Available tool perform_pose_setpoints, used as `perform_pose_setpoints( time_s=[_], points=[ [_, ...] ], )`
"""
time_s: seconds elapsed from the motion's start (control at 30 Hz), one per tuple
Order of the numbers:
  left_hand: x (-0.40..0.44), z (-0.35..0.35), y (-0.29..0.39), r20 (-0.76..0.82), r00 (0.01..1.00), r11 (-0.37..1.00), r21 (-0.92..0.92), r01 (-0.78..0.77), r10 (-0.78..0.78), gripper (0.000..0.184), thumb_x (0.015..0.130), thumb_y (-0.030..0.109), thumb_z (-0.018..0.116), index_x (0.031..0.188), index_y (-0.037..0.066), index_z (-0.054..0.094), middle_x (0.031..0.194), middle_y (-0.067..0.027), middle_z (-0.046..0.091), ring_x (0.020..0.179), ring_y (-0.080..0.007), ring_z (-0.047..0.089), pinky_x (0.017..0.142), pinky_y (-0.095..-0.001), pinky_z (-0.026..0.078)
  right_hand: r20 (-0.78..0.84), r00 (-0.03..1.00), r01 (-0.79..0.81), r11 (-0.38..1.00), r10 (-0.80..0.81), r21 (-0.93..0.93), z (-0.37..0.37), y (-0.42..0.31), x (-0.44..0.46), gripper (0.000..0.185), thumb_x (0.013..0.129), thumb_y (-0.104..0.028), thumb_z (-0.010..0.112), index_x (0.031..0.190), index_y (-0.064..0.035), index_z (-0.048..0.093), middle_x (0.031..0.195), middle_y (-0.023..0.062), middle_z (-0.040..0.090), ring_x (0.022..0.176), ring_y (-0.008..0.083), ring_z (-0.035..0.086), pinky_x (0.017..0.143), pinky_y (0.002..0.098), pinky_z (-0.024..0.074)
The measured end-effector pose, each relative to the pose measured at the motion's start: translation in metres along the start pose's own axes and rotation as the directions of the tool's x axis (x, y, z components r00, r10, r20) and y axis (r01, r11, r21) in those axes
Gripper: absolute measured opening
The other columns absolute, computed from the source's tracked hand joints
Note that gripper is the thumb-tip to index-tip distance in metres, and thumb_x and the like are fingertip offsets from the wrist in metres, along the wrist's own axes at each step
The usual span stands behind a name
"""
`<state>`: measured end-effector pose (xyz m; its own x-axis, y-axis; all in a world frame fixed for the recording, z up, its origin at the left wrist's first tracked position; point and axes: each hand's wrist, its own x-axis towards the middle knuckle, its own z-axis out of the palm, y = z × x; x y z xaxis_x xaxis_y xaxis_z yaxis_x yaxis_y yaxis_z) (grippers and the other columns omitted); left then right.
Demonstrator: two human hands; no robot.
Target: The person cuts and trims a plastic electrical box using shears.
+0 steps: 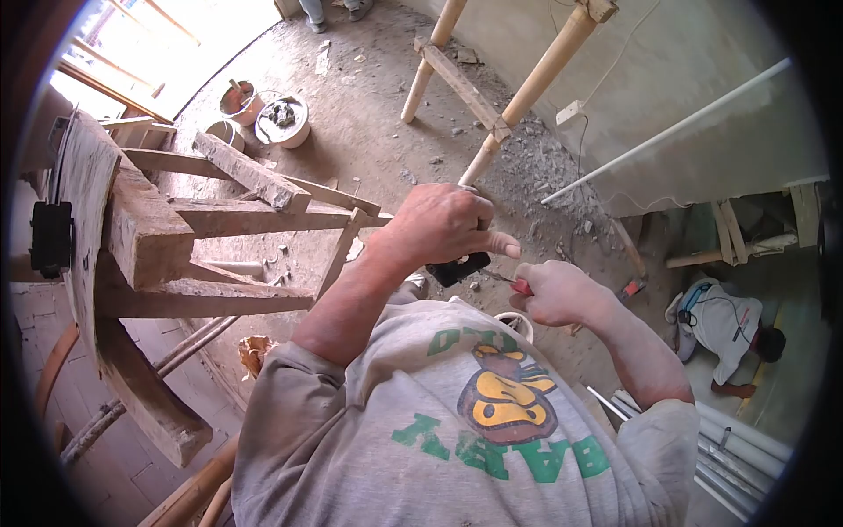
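Observation:
In front of my waist, my left hand is closed around a small black boxy piece; its kind is not clear. The thumb stretches to the right, and the fingers hide part of the piece. Just right of it, my right hand grips what looks like a screwdriver by its red handle. Its thin metal shaft points left toward the black piece; whether they touch I cannot tell.
Rough timber trestles stand close on my left. Buckets, one with grey mortar, sit beyond. Bamboo poles rise ahead beside rubble. At right, a person in a white shirt crouches near pipes. Another person's feet show far ahead.

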<state>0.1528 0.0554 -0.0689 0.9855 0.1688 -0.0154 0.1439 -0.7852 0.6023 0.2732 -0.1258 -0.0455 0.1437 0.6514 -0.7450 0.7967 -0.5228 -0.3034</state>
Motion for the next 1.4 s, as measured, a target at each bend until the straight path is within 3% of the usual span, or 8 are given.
perform_pose_setpoints(
  time_s=[0.1, 0.3, 0.7, 1.0, 1.1, 1.13, 1.23, 1.4],
  points=[
    [0.001, -0.001, 0.003, 0.073, 0.997, 0.998, 0.062, 0.028, -0.033, 0.066, 0.077, 0.071, 0.061, 0.068, 0.006, 0.065, 0.062, -0.0117, 0.059, 0.065, -0.0336, 0.064, 0.058, -0.0449, 0.047, 0.008, 1.0, -0.028, 0.999, 0.028, -0.031, 0.008, -0.001, 0.004, 0.034, 0.085, -0.034, 0.062, 0.104, -0.0049, 0.063, 0.095, 0.022, 0.068, 0.094, 0.0387, 0.065, 0.084, 0.0461, 0.0498],
    [0.001, 0.006, 0.002, 0.004, 1.0, 0.996, 0.082, -0.022, 0.022, 0.066, 0.079, 0.07, 0.059, 0.067, 0.005, 0.064, 0.062, -0.0112, 0.058, 0.063, -0.0322, 0.064, 0.058, -0.0451, 0.047, 0.0, 0.998, -0.058, 0.997, 0.058, 0.052, 0.011, -0.008, 0.0, 0.033, 0.083, -0.024, 0.064, 0.106, -0.0016, 0.059, 0.098, 0.0191, 0.067, 0.098, 0.0369, 0.064, 0.085, 0.044, 0.0495],
    [-0.008, 0.01, -0.003, -0.085, 0.992, 0.99, 0.112, -0.082, 0.091, 0.057, 0.076, 0.062, 0.068, 0.067, 0.006, 0.065, 0.069, -0.0093, 0.058, 0.069, -0.0288, 0.065, 0.062, -0.0427, 0.05, -0.24, 0.958, 0.163, 0.987, -0.16, -0.004, 0.047, -0.002, 0.012, 0.018, 0.08, -0.01, 0.057, 0.095, -0.0034, 0.052, 0.087, 0.0167, 0.064, 0.087, 0.0367, 0.065, 0.076, 0.0466, 0.0498],
    [-0.009, 0.005, -0.004, -0.225, 0.974, 0.995, 0.089, 0.041, -0.02, 0.055, 0.075, 0.062, 0.07, 0.074, 0.008, 0.074, 0.064, -0.0115, 0.065, 0.06, -0.0263, 0.066, 0.057, -0.041, 0.051, -0.368, 0.902, 0.158, 0.966, -0.225, -0.204, 0.052, -0.002, 0.015, 0.02, 0.084, -0.017, 0.063, 0.097, -0.0044, 0.056, 0.081, 0.0168, 0.065, 0.079, 0.0324, 0.068, 0.066, 0.0447, 0.0535],
    [-0.013, -0.012, -0.011, -0.146, 0.929, 0.912, -0.291, 0.288, -0.34, 0.053, 0.074, 0.053, 0.077, 0.064, 0.003, 0.064, 0.059, -0.008, 0.056, 0.058, -0.0249, 0.059, 0.057, -0.0381, 0.047, -0.503, 0.826, 0.204, 0.967, -0.254, -0.154, 0.059, 0.007, 0.012, 0.019, 0.08, -0.011, 0.062, 0.095, -0.005, 0.054, 0.081, 0.0168, 0.064, 0.08, 0.0347, 0.066, 0.067, 0.0478, 0.0509],
    [-0.014, -0.016, -0.01, -0.159, 0.907, 0.885, -0.339, 0.32, -0.389, 0.052, 0.073, 0.049, 0.079, 0.062, 0.001, 0.063, 0.056, -0.009, 0.052, 0.055, -0.0256, 0.054, 0.056, -0.0377, 0.045, -0.533, 0.811, 0.191, 0.97, -0.243, -0.152, 0.06, 0.01, 0.014, 0.019, 0.08, -0.012, 0.063, 0.097, -0.0055, 0.054, 0.083, 0.016, 0.065, 0.081, 0.0346, 0.066, 0.068, 0.0476, 0.051],
    [-0.012, -0.016, -0.011, -0.355, 0.914, 0.975, -0.172, 0.143, -0.197, 0.051, 0.074, 0.05, 0.079, 0.064, 0.002, 0.064, 0.056, -0.0099, 0.053, 0.055, -0.0269, 0.054, 0.056, -0.0386, 0.045, -0.599, 0.771, 0.167, 0.976, -0.218, -0.14, 0.06, 0.016, 0.022, 0.022, 0.083, -0.015, 0.063, 0.102, -0.0063, 0.055, 0.084, 0.0135, 0.065, 0.082, 0.0334, 0.067, 0.069, 0.0467, 0.0517],
    [-0.012, -0.014, -0.012, -0.326, 0.911, 0.967, -0.109, 0.228, -0.252, 0.059, 0.077, 0.064, 0.068, 0.074, 0.006, 0.072, 0.06, -0.0108, 0.062, 0.061, -0.0288, 0.066, 0.06, -0.0407, 0.052, -0.519, 0.854, 0.042, 0.999, -0.033, 0.006, 0.052, 0.016, 0.013, 0.035, 0.088, -0.022, 0.063, 0.117, -0.0056, 0.057, 0.084, 0.0124, 0.067, 0.081, 0.0318, 0.068, 0.072, 0.0457, 0.0526]
  ],
)
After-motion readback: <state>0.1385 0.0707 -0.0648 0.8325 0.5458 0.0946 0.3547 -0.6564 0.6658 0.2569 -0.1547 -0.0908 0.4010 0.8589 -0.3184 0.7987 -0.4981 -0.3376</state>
